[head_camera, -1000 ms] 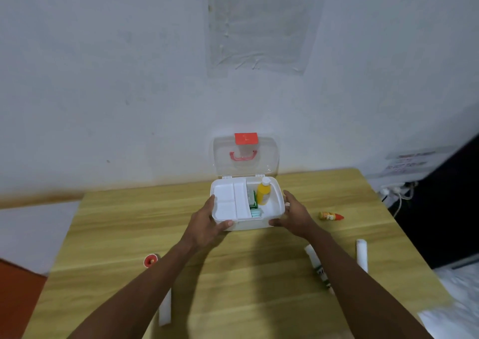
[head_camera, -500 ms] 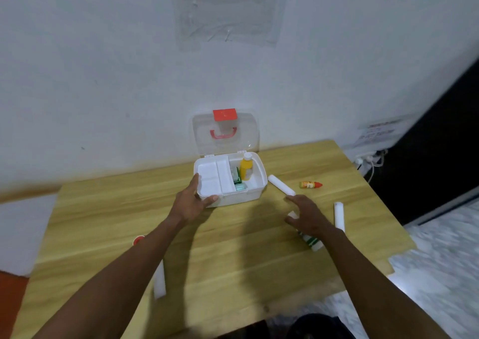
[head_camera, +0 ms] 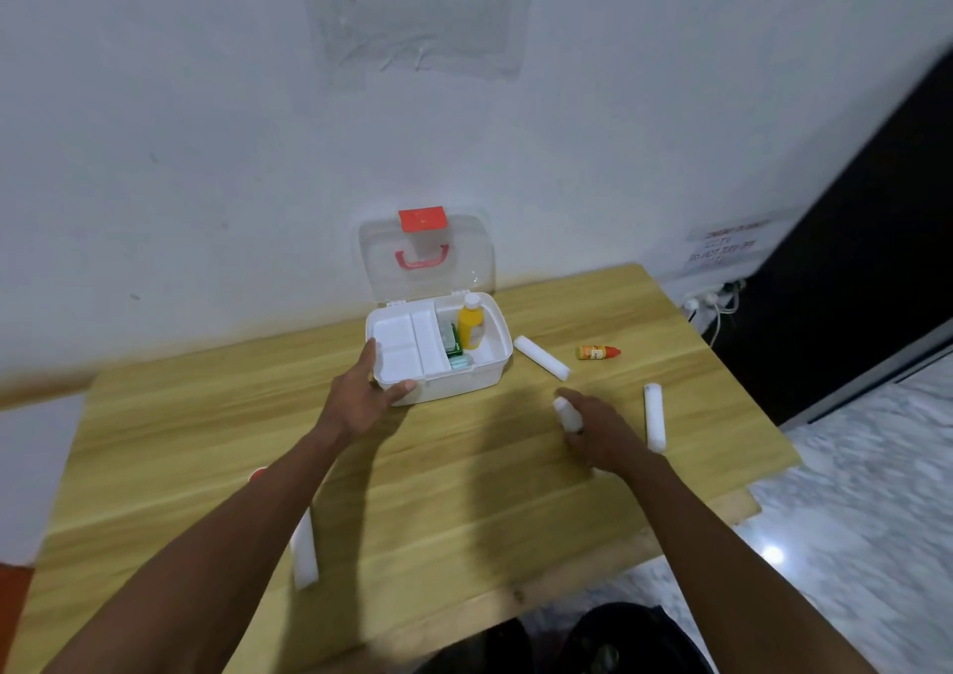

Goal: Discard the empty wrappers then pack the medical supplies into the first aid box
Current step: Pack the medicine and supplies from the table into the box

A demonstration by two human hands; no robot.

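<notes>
Wooden table (head_camera: 464, 493) against a white wall. At its back stands a white plastic first aid box (head_camera: 464, 384), its clear lid (head_camera: 464, 261) upright, with a red latch and handle. Inside are a yellow bottle (head_camera: 472, 325) and a green packet (head_camera: 454, 341).

The left hand (head_camera: 361, 400) clasps the box's near left corner, thumb on the front wall. The box looks light and stiff, so it may slide unless steadied.

The right hand (head_camera: 603, 431), well right of the box, appears to curl round a white tube (head_camera: 567, 413) lying on the table. It is probably light and smooth, best held round its middle.

Three white rolls (head_camera: 654, 415) and a small orange bottle (head_camera: 597, 352) lie loose. Labels and a wall notice (head_camera: 727, 245) are too blurred to read.
</notes>
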